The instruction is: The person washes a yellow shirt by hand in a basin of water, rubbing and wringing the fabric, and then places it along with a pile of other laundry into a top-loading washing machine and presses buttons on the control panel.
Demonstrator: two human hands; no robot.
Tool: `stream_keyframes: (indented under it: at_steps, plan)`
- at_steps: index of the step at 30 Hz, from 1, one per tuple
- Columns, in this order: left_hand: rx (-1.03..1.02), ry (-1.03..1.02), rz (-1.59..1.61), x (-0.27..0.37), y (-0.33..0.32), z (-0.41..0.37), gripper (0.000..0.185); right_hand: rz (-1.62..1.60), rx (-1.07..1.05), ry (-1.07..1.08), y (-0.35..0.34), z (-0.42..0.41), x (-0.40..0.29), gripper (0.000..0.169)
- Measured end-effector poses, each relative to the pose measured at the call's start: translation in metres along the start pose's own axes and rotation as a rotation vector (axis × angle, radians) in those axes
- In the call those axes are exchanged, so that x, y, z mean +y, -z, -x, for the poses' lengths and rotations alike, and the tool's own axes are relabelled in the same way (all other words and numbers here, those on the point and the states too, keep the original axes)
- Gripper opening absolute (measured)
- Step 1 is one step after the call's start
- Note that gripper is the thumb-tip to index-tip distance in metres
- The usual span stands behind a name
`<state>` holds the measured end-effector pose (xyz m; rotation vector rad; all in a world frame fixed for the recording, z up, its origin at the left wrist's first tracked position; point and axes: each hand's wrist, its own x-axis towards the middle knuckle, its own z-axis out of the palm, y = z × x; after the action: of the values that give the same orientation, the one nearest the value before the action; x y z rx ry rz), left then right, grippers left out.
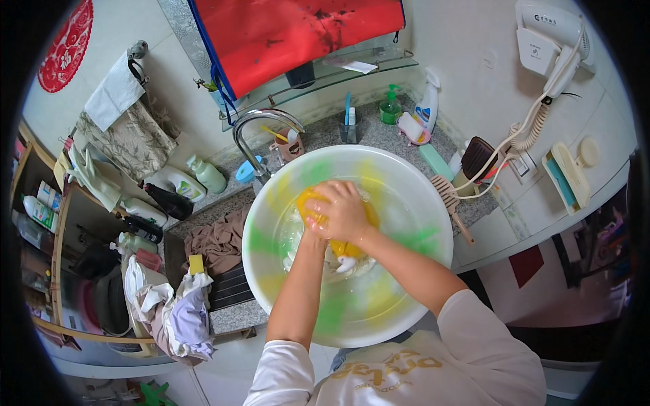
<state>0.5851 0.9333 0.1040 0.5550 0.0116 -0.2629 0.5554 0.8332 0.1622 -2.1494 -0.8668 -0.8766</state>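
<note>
Both of my hands are together over a large white plastic basin marked with green and yellow patches, holding a wet yellow cloth item. My right hand lies on top, its fingers bent over the item and over part of my left hand. Much of my left hand is hidden under the right one. A small white part sticks out at the item's lower end, and shallow water surrounds it. The chrome faucet arches at the basin's upper left.
Brown cloth lies in the sink left of the basin. A bucket heaped with laundry and a yellow sponge stand further left. Behind are a mug, a tumbler and a green soap pump; a hairbrush touches the right side.
</note>
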Motion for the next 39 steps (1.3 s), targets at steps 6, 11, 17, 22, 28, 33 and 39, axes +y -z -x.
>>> stream_keyframes:
  at_steps: [6,11,17,22,28,33,39]
  plan:
    - [0.267,0.004,-0.369,0.002,-0.021,0.008,0.029,-0.198,0.06,-0.214,-0.005,0.012,0.06,0.014]
    - [0.449,-0.128,-0.794,0.016,0.007,0.005,0.036,0.075,-0.143,-0.276,0.005,0.021,0.089,0.023]
    - [0.389,-0.399,-1.856,-0.026,0.05,-0.01,0.051,0.395,-0.522,-0.157,-0.008,0.072,0.107,0.058]
    - [0.256,-0.39,-2.274,-0.057,0.085,-0.008,0.052,0.467,-0.806,-0.171,-0.04,0.08,0.101,0.07]
    - [0.222,0.099,-2.474,-0.051,0.051,-0.011,0.06,0.473,-0.807,-0.229,-0.064,0.094,0.113,0.068]
    - [0.349,0.002,-2.171,-0.042,0.08,-0.015,0.066,0.204,-0.684,-0.663,-0.056,0.066,0.092,0.064]
    - [0.305,0.34,-0.293,-0.004,0.017,-0.021,0.06,-0.47,-0.435,-0.497,-0.007,0.035,0.084,0.041]
